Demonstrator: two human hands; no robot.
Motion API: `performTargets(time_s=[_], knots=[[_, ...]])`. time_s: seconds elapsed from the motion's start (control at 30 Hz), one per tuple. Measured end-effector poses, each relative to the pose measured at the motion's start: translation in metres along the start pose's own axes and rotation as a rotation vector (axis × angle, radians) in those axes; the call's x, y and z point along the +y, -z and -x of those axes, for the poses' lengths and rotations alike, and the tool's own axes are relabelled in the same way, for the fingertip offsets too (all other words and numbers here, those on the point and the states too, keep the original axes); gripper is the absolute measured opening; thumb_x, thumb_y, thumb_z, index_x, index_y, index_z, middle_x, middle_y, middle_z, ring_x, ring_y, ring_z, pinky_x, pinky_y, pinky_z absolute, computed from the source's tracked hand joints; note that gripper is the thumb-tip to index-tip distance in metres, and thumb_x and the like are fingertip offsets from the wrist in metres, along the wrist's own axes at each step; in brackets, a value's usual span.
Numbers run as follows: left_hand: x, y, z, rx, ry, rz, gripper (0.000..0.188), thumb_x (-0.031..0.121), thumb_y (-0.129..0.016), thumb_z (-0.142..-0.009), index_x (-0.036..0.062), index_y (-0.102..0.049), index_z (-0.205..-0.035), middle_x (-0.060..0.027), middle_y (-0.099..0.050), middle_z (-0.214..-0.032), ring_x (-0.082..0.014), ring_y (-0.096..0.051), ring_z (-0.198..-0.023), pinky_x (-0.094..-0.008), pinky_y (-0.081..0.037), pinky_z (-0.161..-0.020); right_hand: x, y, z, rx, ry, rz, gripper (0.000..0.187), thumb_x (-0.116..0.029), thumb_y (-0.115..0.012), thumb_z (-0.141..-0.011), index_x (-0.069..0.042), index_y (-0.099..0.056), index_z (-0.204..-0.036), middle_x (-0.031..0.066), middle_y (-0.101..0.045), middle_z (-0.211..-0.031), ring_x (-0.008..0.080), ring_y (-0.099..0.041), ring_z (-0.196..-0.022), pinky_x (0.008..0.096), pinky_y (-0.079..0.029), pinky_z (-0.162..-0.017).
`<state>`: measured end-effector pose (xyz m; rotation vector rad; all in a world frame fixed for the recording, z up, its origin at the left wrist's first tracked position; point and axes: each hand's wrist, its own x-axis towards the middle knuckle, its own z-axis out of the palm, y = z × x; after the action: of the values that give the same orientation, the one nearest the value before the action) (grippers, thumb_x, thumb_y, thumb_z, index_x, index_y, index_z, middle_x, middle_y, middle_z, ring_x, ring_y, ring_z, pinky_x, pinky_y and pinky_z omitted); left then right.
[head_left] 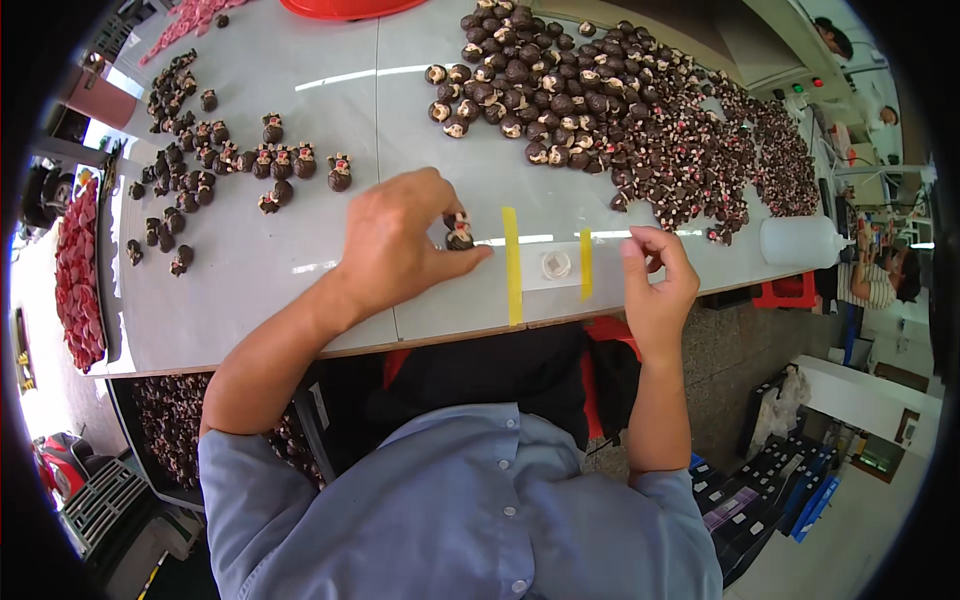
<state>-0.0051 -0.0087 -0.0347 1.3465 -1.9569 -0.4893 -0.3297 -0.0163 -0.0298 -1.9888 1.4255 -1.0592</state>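
Note:
My left hand (pixel 398 238) is closed, thumb and fingers around a small dark-brown figurine (pixel 459 231) with a beige and red top. It stays just above or on the grey table, left of a yellow tape strip (pixel 512 268). My right hand (pixel 661 290) is raised at the table's front edge, thumb and forefinger curled close together; whatever they may pinch is too small to make out. Between the hands, a small round clear dish (pixel 555 264) rests on a white patch, with a second yellow tape strip (pixel 587 265) on its right.
Similar figurines (pixel 282 162) stand in groups at the left. A big pile of round brown pieces (pixel 560 85) lies at the back, beside many smaller brown parts (pixel 680 160). A white bottle (pixel 798 242) lies at right; a red basin (pixel 350 6) sits at the far edge.

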Motion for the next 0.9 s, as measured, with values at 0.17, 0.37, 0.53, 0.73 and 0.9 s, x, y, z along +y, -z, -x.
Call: performTargets(time_s=[0.17, 0.37, 0.53, 0.73, 0.9], knots=[[-0.037, 0.038, -0.005, 0.138, 0.117, -0.517, 0.041, 0.035, -0.094, -0.069, 0.0056, -0.069, -0.083, -0.0089, -0.064, -0.08, -0.0302, -0.067, -0.078, -0.0427, -0.052, -0.068, 0.008, -0.002, -0.028, 0.036, 0.097, 0.364, 0.021, -0.003, -0.074, -0.094, -0.002, -0.072, -0.114, 0.0091, -0.074, -0.1, 0.0198, -0.066, -0.076, 0.0324, -0.053, -0.068], [-0.025, 0.045, -0.002, 0.233, 0.177, -0.745, 0.061, 0.043, -0.091, -0.077, 0.0042, -0.07, -0.12, -0.011, -0.067, -0.093, -0.0308, -0.066, -0.092, -0.0443, -0.052, -0.079, 0.024, -0.023, -0.037, 0.091, 0.18, 0.547, 0.024, -0.016, -0.081, -0.09, -0.006, -0.069, -0.109, 0.0097, -0.071, -0.096, 0.0291, -0.07, -0.082, 0.0425, -0.054, -0.07], [-0.015, 0.005, -0.035, 0.204, 0.128, -0.491, 0.054, 0.04, -0.088, -0.082, 0.0055, -0.065, -0.117, -0.0117, -0.067, -0.094, -0.0314, -0.07, -0.089, -0.0452, -0.056, -0.07, 0.025, -0.02, -0.035, 0.06, 0.101, 0.503, 0.026, -0.011, -0.084, -0.087, -0.004, -0.065, -0.102, 0.0087, -0.069, -0.093, 0.0258, -0.067, -0.075, 0.0398, -0.054, -0.069], [-0.025, -0.027, -0.06, 0.08, 0.108, -0.505, 0.037, 0.031, -0.083, -0.087, 0.0079, -0.062, -0.106, -0.0126, -0.071, -0.098, -0.0359, -0.072, -0.086, -0.0484, -0.056, -0.067, 0.026, -0.01, -0.026, 0.0, -0.033, 0.273, 0.023, 0.0, -0.082, -0.085, -0.001, -0.069, -0.104, 0.0066, -0.069, -0.093, 0.0145, -0.059, -0.069, 0.0309, -0.05, -0.064], [-0.016, -0.014, -0.051, 0.029, 0.159, -0.325, 0.027, 0.025, -0.074, -0.093, 0.0056, -0.06, -0.106, -0.0142, -0.07, -0.098, -0.0388, -0.071, -0.081, -0.0509, -0.056, -0.068, 0.021, -0.01, -0.024, -0.001, -0.076, 0.235, 0.018, 0.001, -0.079, -0.087, 0.0, -0.072, -0.104, 0.006, -0.071, -0.092, 0.012, -0.057, -0.068, 0.0284, -0.048, -0.064]])
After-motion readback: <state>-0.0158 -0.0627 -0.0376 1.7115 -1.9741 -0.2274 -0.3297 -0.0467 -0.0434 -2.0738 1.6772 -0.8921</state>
